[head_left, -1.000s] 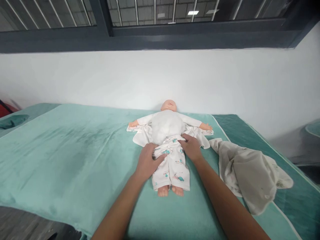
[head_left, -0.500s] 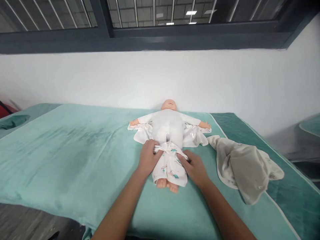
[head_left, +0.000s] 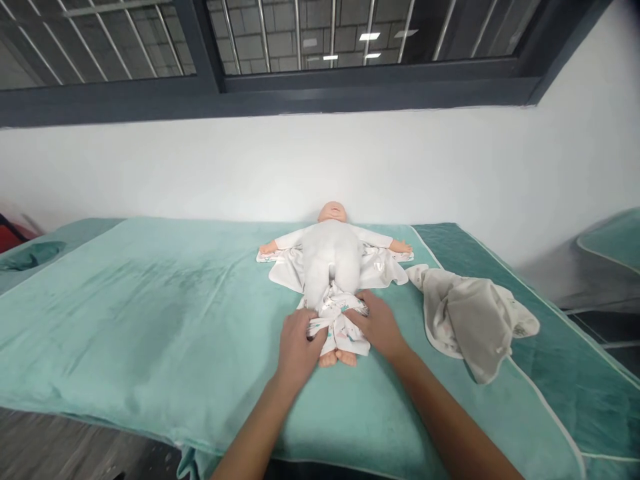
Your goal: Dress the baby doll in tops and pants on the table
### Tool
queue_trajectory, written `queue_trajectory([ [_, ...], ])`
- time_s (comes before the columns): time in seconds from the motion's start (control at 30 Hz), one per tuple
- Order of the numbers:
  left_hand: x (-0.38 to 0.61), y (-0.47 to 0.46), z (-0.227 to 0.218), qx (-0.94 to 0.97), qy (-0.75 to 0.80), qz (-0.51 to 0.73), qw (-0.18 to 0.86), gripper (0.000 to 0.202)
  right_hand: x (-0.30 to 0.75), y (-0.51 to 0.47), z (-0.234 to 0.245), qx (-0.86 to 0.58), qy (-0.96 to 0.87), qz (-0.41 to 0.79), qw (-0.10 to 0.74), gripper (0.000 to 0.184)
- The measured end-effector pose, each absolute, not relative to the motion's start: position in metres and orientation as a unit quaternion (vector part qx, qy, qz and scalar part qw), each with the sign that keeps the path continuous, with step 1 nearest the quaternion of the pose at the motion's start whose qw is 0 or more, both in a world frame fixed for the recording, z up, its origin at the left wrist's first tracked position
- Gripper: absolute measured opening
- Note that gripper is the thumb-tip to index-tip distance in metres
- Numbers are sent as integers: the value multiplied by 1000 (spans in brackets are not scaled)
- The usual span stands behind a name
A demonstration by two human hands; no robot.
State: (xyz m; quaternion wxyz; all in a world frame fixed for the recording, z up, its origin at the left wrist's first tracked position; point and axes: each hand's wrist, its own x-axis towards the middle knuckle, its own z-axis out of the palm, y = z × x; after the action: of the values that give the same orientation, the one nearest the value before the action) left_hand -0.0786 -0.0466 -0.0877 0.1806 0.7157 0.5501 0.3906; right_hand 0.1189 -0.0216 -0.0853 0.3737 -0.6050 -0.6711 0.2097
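Note:
A baby doll [head_left: 331, 257] with a white cloth body lies on its back on the teal bed cover [head_left: 150, 320], head toward the wall and arms spread over an opened white top [head_left: 383, 270]. Printed white trousers [head_left: 343, 323] are bunched low on its legs, with the bare feet sticking out below. My left hand [head_left: 296, 347] grips the trousers' waistband on the doll's left-hand side. My right hand [head_left: 379, 325] grips the same waistband on the other side. Both hands have their fingers closed in the fabric.
A crumpled off-white garment [head_left: 470, 320] lies on the bed to the right of the doll. A white wall runs just behind the doll's head, under a dark-framed barred window. A second teal bed [head_left: 30, 253] stands at the left. The bed's front edge runs under my forearms.
Both hands have drawn the trousers' waistband down from the doll's belly to its lower legs, so the trousers are now bunched near the feet and more white body shows.

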Motion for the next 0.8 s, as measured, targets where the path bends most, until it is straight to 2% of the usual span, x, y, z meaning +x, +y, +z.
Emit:
queue_trajectory([
  [0.13,-77,-43,-88,704,541,415,196,20,115,-33,-78,-602,-684,191,365,19],
  [0.27,-76,-41,-87,709,525,426,199,21,114,-56,-81,-597,-706,185,333,32],
  [0.43,-78,-41,-85,703,504,456,212,24,122,-78,-75,-562,-707,274,330,31],
  [0.53,-85,-42,-77,691,512,428,278,28,126,-85,-68,-521,-724,317,323,66],
  [0.63,-95,-47,-65,701,506,370,341,28,123,-88,-72,-532,-732,279,322,99],
  [0.7,-101,-52,-58,716,490,339,364,33,119,-88,-77,-556,-726,239,327,101],
  [0.8,-106,-60,-53,740,478,302,363,56,114,-86,-78,-564,-721,230,330,89],
])
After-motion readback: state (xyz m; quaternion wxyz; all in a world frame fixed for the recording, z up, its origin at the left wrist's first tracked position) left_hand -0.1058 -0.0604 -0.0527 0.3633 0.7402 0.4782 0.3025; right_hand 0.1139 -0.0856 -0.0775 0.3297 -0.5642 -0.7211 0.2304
